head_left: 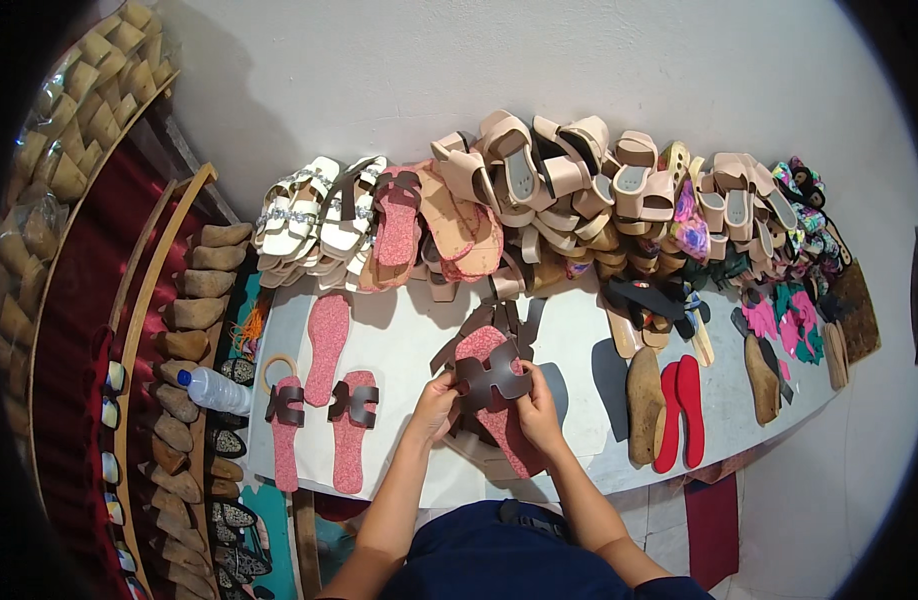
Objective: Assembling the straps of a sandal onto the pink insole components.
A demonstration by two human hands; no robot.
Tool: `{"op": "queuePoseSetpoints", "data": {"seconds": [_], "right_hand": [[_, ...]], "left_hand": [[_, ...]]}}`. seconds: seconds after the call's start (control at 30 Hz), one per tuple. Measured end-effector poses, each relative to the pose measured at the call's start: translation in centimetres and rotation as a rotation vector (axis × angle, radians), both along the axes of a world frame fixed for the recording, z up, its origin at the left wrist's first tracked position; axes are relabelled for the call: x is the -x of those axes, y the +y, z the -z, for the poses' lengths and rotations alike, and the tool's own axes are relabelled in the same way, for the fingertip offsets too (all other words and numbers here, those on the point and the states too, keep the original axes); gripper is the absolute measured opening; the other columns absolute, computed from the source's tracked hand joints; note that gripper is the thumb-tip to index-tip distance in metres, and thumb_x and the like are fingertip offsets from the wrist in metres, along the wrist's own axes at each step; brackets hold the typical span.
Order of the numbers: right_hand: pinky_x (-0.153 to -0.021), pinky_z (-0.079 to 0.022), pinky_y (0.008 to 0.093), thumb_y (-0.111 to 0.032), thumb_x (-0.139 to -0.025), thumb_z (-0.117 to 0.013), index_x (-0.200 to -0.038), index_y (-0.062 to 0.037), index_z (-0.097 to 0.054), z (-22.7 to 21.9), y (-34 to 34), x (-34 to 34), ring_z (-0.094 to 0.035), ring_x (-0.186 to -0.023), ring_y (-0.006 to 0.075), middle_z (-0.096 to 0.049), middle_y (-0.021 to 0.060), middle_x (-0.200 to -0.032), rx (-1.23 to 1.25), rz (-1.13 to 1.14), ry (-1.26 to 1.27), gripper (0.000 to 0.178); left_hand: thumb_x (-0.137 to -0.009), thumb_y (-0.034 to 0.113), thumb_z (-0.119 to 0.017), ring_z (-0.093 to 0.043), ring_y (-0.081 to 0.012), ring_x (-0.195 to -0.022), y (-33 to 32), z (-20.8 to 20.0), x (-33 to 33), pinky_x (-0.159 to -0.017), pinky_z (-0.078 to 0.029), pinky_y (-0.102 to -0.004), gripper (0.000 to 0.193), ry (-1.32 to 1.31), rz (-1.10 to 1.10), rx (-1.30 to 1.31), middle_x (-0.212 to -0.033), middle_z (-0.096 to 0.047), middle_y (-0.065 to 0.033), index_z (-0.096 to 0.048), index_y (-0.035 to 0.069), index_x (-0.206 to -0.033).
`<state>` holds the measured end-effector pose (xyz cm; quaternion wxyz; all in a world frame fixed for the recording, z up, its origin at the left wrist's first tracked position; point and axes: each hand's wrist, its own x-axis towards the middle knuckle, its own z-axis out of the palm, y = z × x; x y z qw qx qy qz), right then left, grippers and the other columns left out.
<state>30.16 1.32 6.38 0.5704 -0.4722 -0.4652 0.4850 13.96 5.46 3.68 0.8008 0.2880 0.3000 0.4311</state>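
Observation:
Over the near middle of the table, my left hand (pixel 436 408) grips one side of a dark brown H-shaped sandal strap (pixel 493 377). The fingers of my right hand (pixel 541 410) are closed on its other side. Behind and below the strap is a speckled pink insole (pixel 511 440), toe end away from me; whether my fingers also grip it is hidden. To the left lie two pink insoles with similar brown straps across them, one narrower (pixel 286 450) and one wider (pixel 350 445). A bare pink insole (pixel 328 345) lies just beyond them.
Piled sandals, white (pixel 294 215) and beige (pixel 524 170), line the table's back against the wall. A wooden shoe last (pixel 645 405) and red sole pieces (pixel 690 400) lie right. A water bottle (pixel 214 391) and a rack of lasts (pixel 201 314) stand left.

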Motion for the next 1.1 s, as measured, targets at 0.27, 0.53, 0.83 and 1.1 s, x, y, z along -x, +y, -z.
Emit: {"op": "queuePoseSetpoints", "data": {"seconds": [0.27, 0.53, 0.83, 1.1], "right_hand": [[-0.074, -0.038, 0.0249, -0.004, -0.08, -0.042, -0.107, -0.001, -0.041, 0.0, 0.5, 0.6, -0.05, -0.085, 0.015, -0.053, 0.0103, -0.091, -0.02, 0.147, -0.144, 0.027], [-0.065, -0.041, 0.0298, -0.005, -0.077, -0.044, -0.102, -0.0001, -0.045, 1.3, 0.8, 0.1, -0.055, -0.073, 0.0233, -0.056, 0.0159, -0.08, -0.181, 0.272, -0.497, 0.025], [-0.067, -0.041, 0.0277, -0.005, -0.078, -0.044, -0.106, -0.0016, -0.043, 0.9, -0.1, 0.9, -0.054, -0.076, 0.017, -0.055, 0.0126, -0.082, 0.061, 0.261, -0.3, 0.028], [-0.077, -0.037, 0.0215, -0.002, -0.081, -0.042, -0.105, 0.0009, -0.042, 2.8, 0.4, 1.5, -0.048, -0.086, 0.01, -0.051, 0.0044, -0.094, 0.065, 0.062, 0.218, 0.024]], "left_hand": [[-0.079, 0.006, -0.046, -0.051, -0.0149, -0.092, 0.6, -1.6, 0.2, -0.082, -0.04, -0.0284, 0.031, -0.228, 0.045, -0.043, -0.101, -0.053, -0.0085, -0.043, -0.002, -0.108], [-0.076, 0.001, -0.047, -0.053, -0.0123, -0.086, 0.8, -2.3, -0.3, -0.077, -0.042, -0.0239, 0.027, 0.083, 0.003, -0.053, -0.095, -0.055, -0.0066, -0.049, -0.003, -0.102], [-0.072, -0.006, -0.045, -0.051, -0.0067, -0.073, 0.7, -0.7, -2.0, -0.063, -0.043, -0.0199, 0.019, 0.425, -0.167, -0.21, -0.081, -0.056, -0.0027, -0.054, -0.003, -0.088], [-0.082, 0.027, -0.036, -0.051, -0.0155, -0.087, -0.2, -1.1, -2.1, -0.076, -0.041, -0.0291, 0.034, -0.246, -0.227, 0.112, -0.097, -0.054, -0.0062, -0.049, 0.003, -0.102]]}}
